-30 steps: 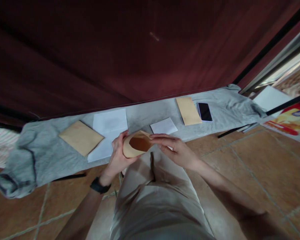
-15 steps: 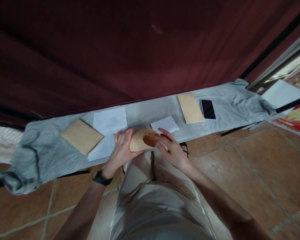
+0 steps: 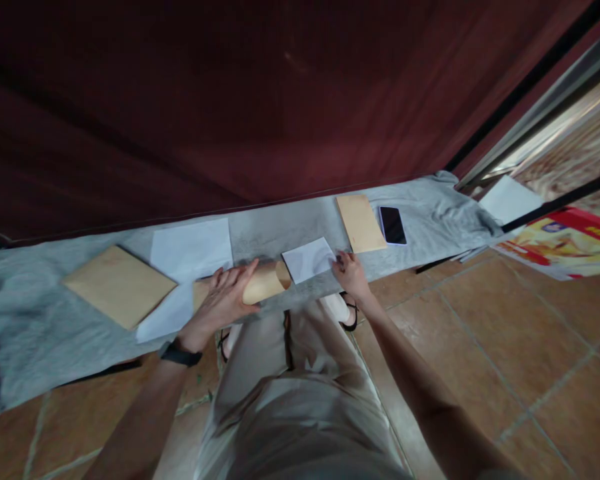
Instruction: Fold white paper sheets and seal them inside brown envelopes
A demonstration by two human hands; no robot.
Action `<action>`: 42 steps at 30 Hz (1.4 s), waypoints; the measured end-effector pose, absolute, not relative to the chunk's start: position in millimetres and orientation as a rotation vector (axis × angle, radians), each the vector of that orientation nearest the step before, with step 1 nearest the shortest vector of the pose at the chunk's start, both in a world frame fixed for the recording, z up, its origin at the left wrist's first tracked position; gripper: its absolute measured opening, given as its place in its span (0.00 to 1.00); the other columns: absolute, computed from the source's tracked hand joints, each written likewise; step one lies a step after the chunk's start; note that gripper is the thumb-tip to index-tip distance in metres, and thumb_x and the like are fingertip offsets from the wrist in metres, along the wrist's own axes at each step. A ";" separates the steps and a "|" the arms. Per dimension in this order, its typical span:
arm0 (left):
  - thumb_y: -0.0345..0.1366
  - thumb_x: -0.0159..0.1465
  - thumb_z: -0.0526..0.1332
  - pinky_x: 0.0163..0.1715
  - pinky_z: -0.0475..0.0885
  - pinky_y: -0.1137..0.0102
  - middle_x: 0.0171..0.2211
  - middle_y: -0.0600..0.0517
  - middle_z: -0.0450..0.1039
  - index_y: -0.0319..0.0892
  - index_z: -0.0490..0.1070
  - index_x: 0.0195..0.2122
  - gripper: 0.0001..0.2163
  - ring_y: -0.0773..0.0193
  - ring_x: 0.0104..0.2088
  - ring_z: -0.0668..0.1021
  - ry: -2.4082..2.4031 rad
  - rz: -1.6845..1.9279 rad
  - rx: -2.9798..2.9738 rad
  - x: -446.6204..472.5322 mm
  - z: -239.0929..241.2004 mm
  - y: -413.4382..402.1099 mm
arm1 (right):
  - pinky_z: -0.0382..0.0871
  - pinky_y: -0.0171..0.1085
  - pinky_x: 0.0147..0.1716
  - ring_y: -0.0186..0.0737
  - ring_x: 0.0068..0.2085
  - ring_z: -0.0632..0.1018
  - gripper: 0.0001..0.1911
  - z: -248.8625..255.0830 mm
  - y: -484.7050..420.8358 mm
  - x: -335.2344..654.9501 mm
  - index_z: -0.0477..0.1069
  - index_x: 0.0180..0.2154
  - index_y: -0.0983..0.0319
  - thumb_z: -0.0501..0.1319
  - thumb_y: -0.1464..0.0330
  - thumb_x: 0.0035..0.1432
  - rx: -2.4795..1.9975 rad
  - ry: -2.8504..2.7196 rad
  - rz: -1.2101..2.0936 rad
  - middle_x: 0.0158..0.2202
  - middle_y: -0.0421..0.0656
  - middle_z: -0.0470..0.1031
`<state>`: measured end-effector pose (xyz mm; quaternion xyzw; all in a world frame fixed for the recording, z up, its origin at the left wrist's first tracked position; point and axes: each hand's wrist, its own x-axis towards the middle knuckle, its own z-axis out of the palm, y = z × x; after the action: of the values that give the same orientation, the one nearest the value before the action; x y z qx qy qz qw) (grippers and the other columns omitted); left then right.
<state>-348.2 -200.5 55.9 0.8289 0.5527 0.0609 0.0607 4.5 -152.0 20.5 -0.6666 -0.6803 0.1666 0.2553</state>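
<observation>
My left hand [image 3: 224, 299] grips a brown paper envelope [image 3: 263, 285] near the front edge of the cloth-covered surface, thumb on the near side and fingers across the top. The envelope's mouth bulges open toward the right. Just beyond that mouth lies a small folded white paper [image 3: 306, 261]. At the paper's right edge, my right hand [image 3: 351, 275] is closed, its fingertips pinching the corner. Part of the envelope is hidden under my left hand.
Farther left, a brown envelope [image 3: 120, 288] overlaps white sheets [image 3: 192, 247]. Brown envelopes [image 3: 362, 224] and a phone [image 3: 393, 225] lie at the right on the grey cloth [image 3: 430, 210]. A dark red curtain [image 3: 260, 107] hangs behind. A colourful printed box [image 3: 563, 243] stands beyond the right end.
My right hand has left the envelope's mouth and moved right to the folded white paper. My left hand still holds the envelope. The view has shifted to the right.
</observation>
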 end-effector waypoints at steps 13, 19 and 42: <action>0.46 0.56 0.73 0.68 0.50 0.44 0.64 0.37 0.66 0.46 0.44 0.75 0.52 0.40 0.64 0.67 1.720 0.207 2.569 -340.9 50.6 -210.4 | 0.67 0.43 0.54 0.51 0.53 0.75 0.19 13.0 -117.3 -19.4 0.70 0.47 0.64 0.69 0.64 0.56 -2.088 -1.792 0.441 0.49 0.55 0.75; 0.45 0.57 0.71 0.68 0.51 0.44 0.63 0.37 0.65 0.45 0.42 0.75 0.51 0.40 0.64 0.67 1.734 0.192 2.571 -340.6 51.9 -212.0 | 0.72 0.39 0.44 0.44 0.39 0.78 0.03 8.0 -115.1 -3.6 0.69 0.29 0.60 0.62 0.68 0.52 -1.837 -1.577 0.862 0.29 0.41 0.75; 0.44 0.58 0.70 0.68 0.51 0.43 0.66 0.36 0.62 0.45 0.39 0.75 0.51 0.39 0.66 0.65 1.737 0.189 2.604 -339.7 48.2 -213.6 | 0.83 0.43 0.36 0.46 0.40 0.81 0.24 15.1 -193.0 -6.0 0.76 0.42 0.60 0.64 0.48 0.52 -1.379 -1.095 1.322 0.40 0.44 0.80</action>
<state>-339.7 -213.6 48.2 0.8304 0.5539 0.0604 0.0031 -6.0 -193.0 15.1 -0.5584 -0.4435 0.5352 0.4529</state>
